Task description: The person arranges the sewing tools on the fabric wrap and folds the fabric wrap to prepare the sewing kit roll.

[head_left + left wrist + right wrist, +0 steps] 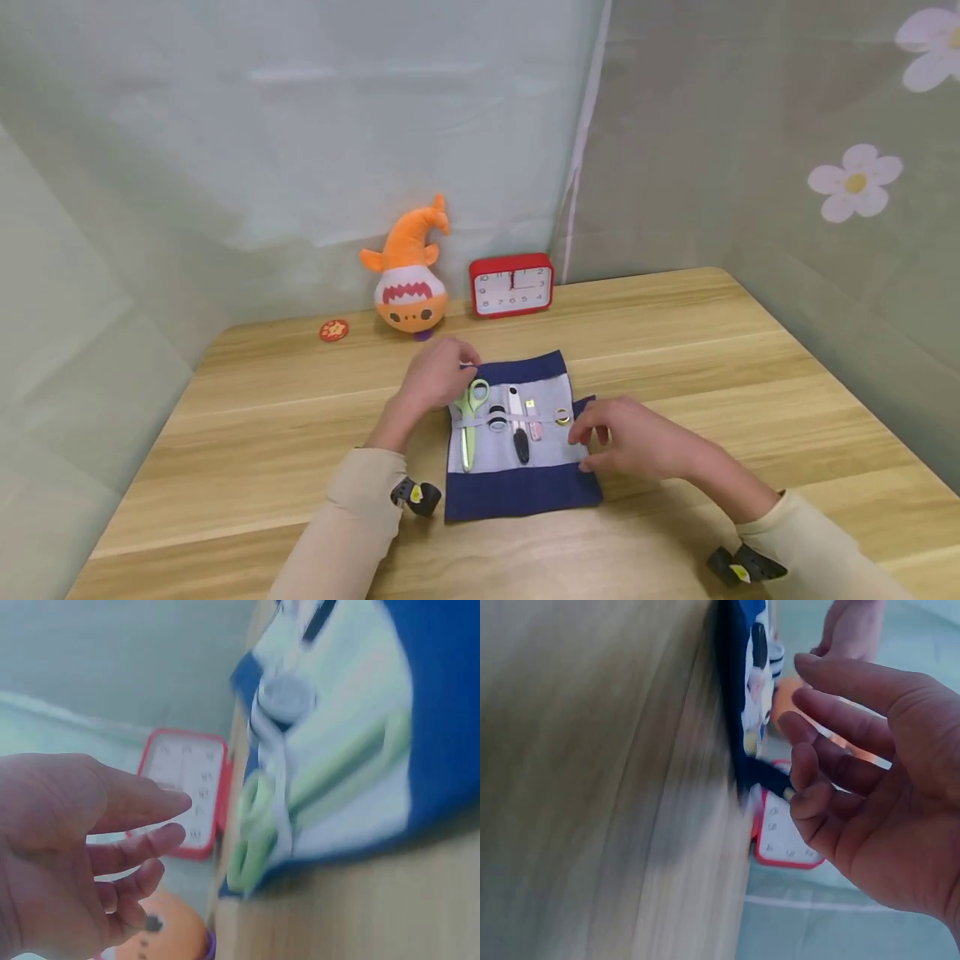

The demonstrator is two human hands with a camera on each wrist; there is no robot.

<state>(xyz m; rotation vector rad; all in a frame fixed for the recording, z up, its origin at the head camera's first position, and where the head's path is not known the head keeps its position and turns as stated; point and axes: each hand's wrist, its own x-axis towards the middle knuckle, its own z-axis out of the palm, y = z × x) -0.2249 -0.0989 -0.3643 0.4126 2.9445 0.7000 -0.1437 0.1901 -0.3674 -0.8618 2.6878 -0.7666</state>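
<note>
A navy sewing kit pouch [525,492] with a pale grey lining lies unfolded on the table. Under its elastic band sit green scissors [468,433], a spool of dark and white thread [497,418], a black-and-white seam ripper or similar slim tool [521,433], a small pink item [533,421] and a round yellow-rimmed item [562,416]. My left hand [442,373] hovers by the pouch's far left corner, fingers loosely bent and holding nothing in the left wrist view. By the right edge is my right hand [633,437], fingers loosely bent, near a navy strap [769,776].
At the back of the wooden table [300,417] stand an orange shark plush [411,283] and a red alarm clock [513,286]. A round red piece with a star [333,330] lies left of the plush. Fabric curtains [337,150] hang behind.
</note>
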